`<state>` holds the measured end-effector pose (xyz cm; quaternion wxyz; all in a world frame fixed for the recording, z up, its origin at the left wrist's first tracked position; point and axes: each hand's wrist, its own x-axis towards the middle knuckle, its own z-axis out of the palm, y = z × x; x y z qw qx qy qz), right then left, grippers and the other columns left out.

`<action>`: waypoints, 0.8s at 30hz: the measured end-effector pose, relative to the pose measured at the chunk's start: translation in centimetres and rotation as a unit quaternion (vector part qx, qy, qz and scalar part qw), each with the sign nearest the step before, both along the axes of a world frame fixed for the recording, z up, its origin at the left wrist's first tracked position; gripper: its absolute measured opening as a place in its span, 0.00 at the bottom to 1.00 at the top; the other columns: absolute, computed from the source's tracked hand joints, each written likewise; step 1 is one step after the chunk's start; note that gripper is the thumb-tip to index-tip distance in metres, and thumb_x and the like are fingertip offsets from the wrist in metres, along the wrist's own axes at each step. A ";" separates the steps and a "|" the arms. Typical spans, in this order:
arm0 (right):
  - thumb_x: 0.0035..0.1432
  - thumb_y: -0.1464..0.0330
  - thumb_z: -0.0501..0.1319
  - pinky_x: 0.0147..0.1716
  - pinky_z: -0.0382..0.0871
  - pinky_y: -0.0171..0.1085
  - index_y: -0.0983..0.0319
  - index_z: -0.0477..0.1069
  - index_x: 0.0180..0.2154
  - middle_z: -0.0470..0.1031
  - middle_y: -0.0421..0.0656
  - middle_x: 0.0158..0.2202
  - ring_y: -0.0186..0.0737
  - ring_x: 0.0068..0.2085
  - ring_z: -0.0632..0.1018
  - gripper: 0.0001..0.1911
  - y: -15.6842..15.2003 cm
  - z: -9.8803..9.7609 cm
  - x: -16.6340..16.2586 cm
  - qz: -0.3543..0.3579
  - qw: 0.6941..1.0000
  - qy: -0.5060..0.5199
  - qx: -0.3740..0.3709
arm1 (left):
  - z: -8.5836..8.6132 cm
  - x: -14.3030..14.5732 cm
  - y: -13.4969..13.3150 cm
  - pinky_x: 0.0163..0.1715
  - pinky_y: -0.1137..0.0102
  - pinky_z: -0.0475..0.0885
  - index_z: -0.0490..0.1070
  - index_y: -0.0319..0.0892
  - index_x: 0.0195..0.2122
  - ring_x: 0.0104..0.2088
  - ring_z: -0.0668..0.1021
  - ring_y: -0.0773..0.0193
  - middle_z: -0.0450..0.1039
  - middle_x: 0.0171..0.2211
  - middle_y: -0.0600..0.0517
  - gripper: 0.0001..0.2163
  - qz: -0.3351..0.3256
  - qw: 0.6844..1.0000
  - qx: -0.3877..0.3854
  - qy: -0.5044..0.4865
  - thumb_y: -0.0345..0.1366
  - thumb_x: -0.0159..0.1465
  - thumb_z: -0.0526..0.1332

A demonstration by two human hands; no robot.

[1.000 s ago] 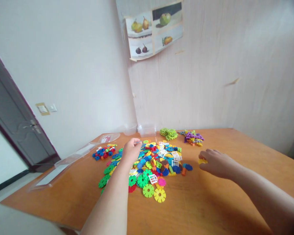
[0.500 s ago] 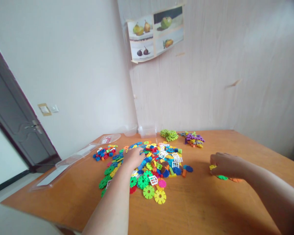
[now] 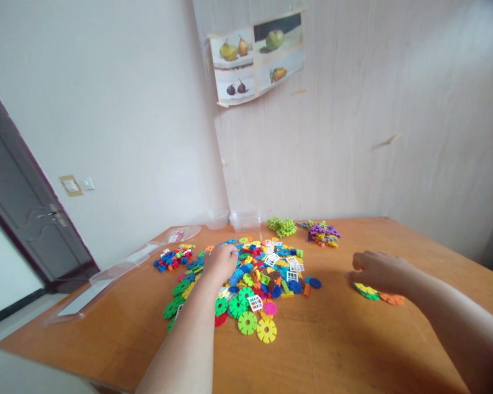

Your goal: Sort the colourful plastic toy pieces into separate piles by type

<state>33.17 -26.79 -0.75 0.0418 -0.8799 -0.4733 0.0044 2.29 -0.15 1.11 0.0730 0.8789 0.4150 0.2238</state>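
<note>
My left hand (image 3: 221, 262) is over the far left part of a large pile of colourful slotted plastic discs (image 3: 247, 323) mixed with small building pieces. Its fingers look curled together, and whatever they pinch is hidden by the hand. My right hand (image 3: 376, 269) hovers at the right, thumb and fingers apart, with nothing visible in it. Just under it lie a yellow disc (image 3: 365, 288) resting on a green disc (image 3: 372, 297), and an orange disc (image 3: 391, 299) beside them. White lattice window pieces (image 3: 254, 302) lie on the pile.
Smaller heaps stand apart: red and blue blocks (image 3: 173, 259), light green pieces (image 3: 281, 227) and purple pieces (image 3: 325, 232). Clear plastic containers (image 3: 246, 221) are at the table's back edge, and a clear lid (image 3: 107, 279) lies along its left edge.
My right hand has let go of the yellow disc and lifted a little, so the yellow disc now shows on the green one. My left hand stays over the pile.
</note>
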 end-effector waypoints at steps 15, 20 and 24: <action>0.62 0.61 0.56 0.48 0.69 0.46 0.61 0.63 0.61 0.73 0.52 0.51 0.50 0.50 0.75 0.27 2.4 1.5 -11.8 0.215 0.947 0.010 0.237 | 0.6 3.1 -6.2 0.32 0.72 0.70 0.73 0.39 0.50 0.30 0.76 0.67 0.76 0.32 0.51 0.16 -0.230 0.897 -0.310 -0.217 0.33 0.61 0.61; 0.60 0.63 0.60 0.49 0.69 0.46 0.57 0.56 0.65 0.72 0.50 0.53 0.50 0.52 0.74 0.33 2.5 1.5 -14.3 0.272 0.927 0.032 0.255 | 0.4 3.9 -9.0 0.30 0.72 0.67 0.68 0.41 0.55 0.29 0.74 0.67 0.73 0.30 0.53 0.20 -0.317 0.830 -0.417 -0.191 0.34 0.60 0.64; 0.60 0.66 0.60 0.45 0.68 0.41 0.59 0.68 0.55 0.75 0.49 0.47 0.47 0.47 0.76 0.21 2.5 1.7 -14.7 0.266 0.934 0.029 0.238 | 0.3 4.3 -10.2 0.32 0.72 0.66 0.65 0.41 0.56 0.32 0.75 0.66 0.75 0.34 0.51 0.23 -0.343 0.784 -0.475 -0.203 0.34 0.59 0.66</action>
